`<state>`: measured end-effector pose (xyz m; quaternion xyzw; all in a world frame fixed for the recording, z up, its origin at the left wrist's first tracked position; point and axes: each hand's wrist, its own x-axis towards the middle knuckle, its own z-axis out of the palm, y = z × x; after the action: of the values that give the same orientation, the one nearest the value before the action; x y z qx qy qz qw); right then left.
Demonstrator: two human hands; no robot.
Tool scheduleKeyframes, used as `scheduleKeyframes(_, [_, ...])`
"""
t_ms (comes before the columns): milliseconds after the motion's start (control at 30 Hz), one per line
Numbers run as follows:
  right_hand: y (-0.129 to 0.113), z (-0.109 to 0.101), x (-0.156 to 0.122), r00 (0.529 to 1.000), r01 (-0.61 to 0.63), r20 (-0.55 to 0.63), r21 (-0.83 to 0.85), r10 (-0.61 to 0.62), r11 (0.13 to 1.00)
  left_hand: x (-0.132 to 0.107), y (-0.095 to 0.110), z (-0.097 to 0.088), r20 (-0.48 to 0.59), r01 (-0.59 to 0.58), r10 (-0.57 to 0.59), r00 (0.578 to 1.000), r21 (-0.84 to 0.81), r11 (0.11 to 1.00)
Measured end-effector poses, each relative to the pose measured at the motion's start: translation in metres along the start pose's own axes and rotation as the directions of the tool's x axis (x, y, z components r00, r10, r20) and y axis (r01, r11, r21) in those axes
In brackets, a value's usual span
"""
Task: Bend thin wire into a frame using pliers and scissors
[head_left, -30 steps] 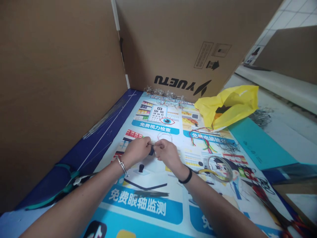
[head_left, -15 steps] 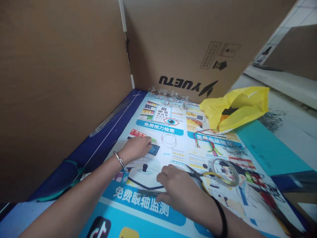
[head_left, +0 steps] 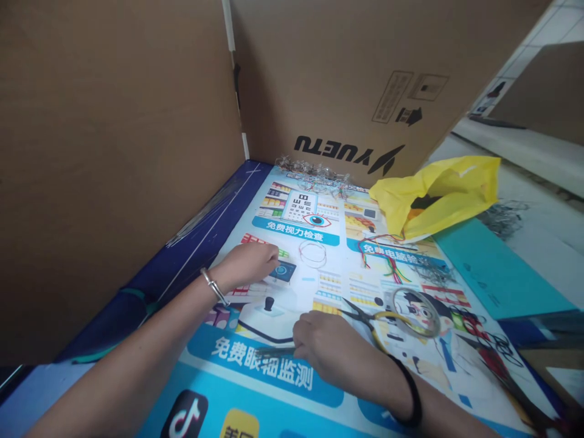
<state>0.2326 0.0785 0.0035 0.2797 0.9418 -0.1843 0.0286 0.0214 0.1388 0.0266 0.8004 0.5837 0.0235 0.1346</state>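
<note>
My left hand [head_left: 253, 266], with a silver bangle at the wrist, is closed in a fist-like pinch above the printed poster [head_left: 314, 377]. What it pinches, if anything, is hidden. Just right of its fingers lies a loop of thin pale wire or thread [head_left: 312, 254]; I cannot tell whether they touch. My right hand [head_left: 326, 344], with a black band on the wrist, is closed low over the poster. A slim grey metallic bundle [head_left: 274, 352] reaches left from beside its fingertips. Whether the fingers grip it is unclear. Yellow-handled pliers [head_left: 365, 317] lie just beyond that hand.
Cardboard walls [head_left: 114, 152] rise at left and back. A clear tape roll [head_left: 417, 311] lies by the pliers. Farther back are a yellow bag [head_left: 442, 194], coloured threads [head_left: 395, 271] and a wiry clear pile [head_left: 314, 170]. Red-handled scissors [head_left: 497, 365] lie at right.
My right hand's fingers and thumb have drawn together beside the grey bundle, the thumb no longer standing out. The left hand stays closed and has shifted slightly left in view.
</note>
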Motion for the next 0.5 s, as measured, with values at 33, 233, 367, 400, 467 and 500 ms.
scheduleKeyframes(33, [0.001, -0.001, 0.0, 1.0, -0.002, -0.005, 0.019, 0.002, 1.0, -0.002, 0.001, -0.003, 0.009, -0.025, 0.025, 1.0, 0.0, 1.0])
scheduleKeyframes(233, [0.008, -0.011, -0.002, 1.0, 0.021, 0.005, 0.077, -0.022, 0.997, -0.015, 0.016, -0.015, 0.129, -0.226, 0.228, 0.965, -0.035, 0.974])
scheduleKeyframes(367, [0.008, -0.02, -0.007, 0.998, 0.059, -0.008, 0.079, -0.059, 0.995, -0.023, 0.028, -0.022, 0.19, -0.311, 0.331, 0.924, -0.127, 0.942])
scheduleKeyframes(400, [0.008, -0.023, -0.008, 0.998, 0.059, -0.02, 0.077, -0.058, 0.995, -0.025, 0.031, -0.024, 0.198, -0.338, 0.361, 0.911, -0.14, 0.931])
scheduleKeyframes(467, [0.009, -0.029, -0.01, 0.998, 0.035, -0.05, 0.078, -0.031, 0.996, -0.029, 0.037, -0.025, 0.197, -0.385, 0.41, 0.891, -0.151, 0.91])
scheduleKeyframes(500, [0.011, -0.032, -0.01, 0.997, 0.013, -0.071, 0.08, -0.007, 0.997, -0.03, 0.04, -0.025, 0.181, -0.397, 0.42, 0.889, -0.15, 0.906])
